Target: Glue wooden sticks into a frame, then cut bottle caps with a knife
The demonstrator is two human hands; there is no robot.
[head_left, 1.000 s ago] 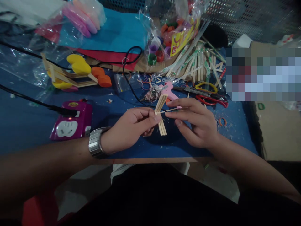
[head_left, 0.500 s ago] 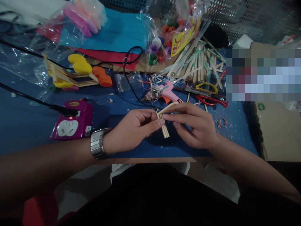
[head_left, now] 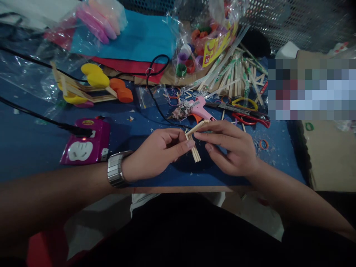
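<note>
Several short wooden sticks form a small angled stick piece [head_left: 196, 154], one arm slanting up to the right and the other pointing down. My left hand [head_left: 155, 155] pinches it near the corner, thumb in front. Its other fingers are curled behind and partly hidden. My right hand [head_left: 235, 150] has its index and middle fingers against the upper arm of the piece, with the thumb a little apart below. Just beyond the hands lies a pink glue gun [head_left: 199, 107], its nozzle area covered in scraps.
A purple power socket box [head_left: 102, 142] with a black plug sits left. Behind are a stick model with yellow and orange shapes [head_left: 97, 78], red-handled scissors [head_left: 251, 120], bundled wooden sticks [head_left: 229, 79] and a bag of coloured rings [head_left: 194, 52]. A cardboard box [head_left: 330, 159] stands right.
Almost nothing differs. My right fingers have shifted very slightly along the upper arm of the stick piece; my left hand keeps its pinch.
</note>
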